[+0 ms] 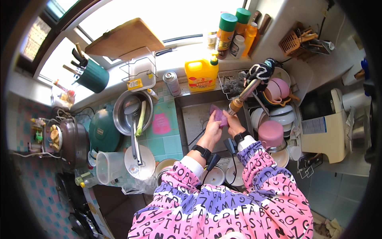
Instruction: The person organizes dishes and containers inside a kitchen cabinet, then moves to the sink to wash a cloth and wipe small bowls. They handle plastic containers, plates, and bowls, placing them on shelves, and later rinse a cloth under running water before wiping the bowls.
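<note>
Over the stainless steel sink [191, 112], my left hand [212, 130] grips a purple scrubbing cloth [220, 117]. My right hand [234, 124] holds the cloth's right side, directly below the faucet spout [234, 107]. Parts of the right fingers are hidden by the spout and the cloth. Whether water is running cannot be made out. Both wrists wear black straps with cables. Bowls with food residue, among them a white bowl [213, 175], stand at the sink's near edge, partly covered by my sleeves.
Behind the sink stands a yellow detergent jug [202, 74] beside a spray can [171, 82]. To the left, a steel pot [119, 122] holds a ladle and a green onion. Stacked dishes and a pink pot [270, 133] crowd the right side. A knife holder [94, 76] stands on the sill.
</note>
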Motion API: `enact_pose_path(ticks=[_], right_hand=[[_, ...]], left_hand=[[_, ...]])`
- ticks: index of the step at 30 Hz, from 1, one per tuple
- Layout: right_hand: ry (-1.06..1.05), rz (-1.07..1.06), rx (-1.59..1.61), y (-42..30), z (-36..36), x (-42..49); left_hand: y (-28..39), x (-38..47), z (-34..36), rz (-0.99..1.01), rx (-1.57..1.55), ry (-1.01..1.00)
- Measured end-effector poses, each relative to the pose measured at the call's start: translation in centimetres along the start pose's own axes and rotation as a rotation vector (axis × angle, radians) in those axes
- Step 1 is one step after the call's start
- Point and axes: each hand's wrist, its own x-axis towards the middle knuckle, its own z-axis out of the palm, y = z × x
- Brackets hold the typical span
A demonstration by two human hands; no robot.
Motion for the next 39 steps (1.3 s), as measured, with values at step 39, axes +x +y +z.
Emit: enact_pose_path(ticks=[39], right_hand=[[-0.012, -0.001, 0.024, -1.3, 0.8, -1.6]], left_hand=[[1.6, -2.3, 2.7, -0.062, 0.291, -0.207]])
